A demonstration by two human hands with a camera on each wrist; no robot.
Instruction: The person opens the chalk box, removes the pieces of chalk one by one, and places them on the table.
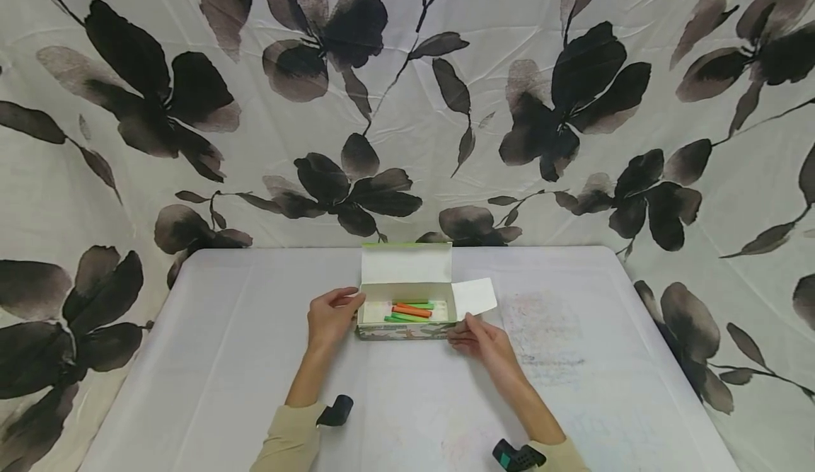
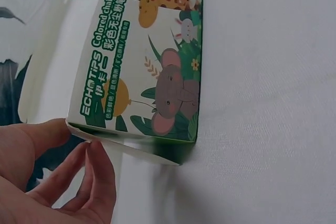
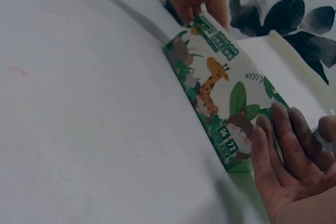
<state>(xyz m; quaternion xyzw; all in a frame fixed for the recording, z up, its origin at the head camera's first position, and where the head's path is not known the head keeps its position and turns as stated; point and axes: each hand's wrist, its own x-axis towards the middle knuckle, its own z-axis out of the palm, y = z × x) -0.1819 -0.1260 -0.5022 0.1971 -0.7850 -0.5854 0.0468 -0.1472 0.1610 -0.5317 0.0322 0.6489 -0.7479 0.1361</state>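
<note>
Your box (image 1: 404, 332) sits on the table (image 1: 242, 359) between your two hands, its long axis running left to right across you. Its printed front faces you, the top is open upward, and the lid (image 1: 406, 265) stands raised along the back edge with its white inside toward you. The right flap (image 1: 474, 295) sticks out to the right. Inside, orange and green chalks (image 1: 412, 311) lie nearly along the box's length, a little askew, toward the middle and right of the floor.

Your left hand (image 1: 327, 318) is at the box's left end, thumb and fingertips together on the left flap (image 2: 142, 153), pinching it near the upper corner. Your right hand (image 1: 487, 344) is at the right front corner, fingers nearly straight and side by side against that end, thumb apart from them; you cannot tell whether it grips the right flap.

Both your forearms reach forward and angle inward toward the box, the left elbow side lower left, the right one lower right.
</note>
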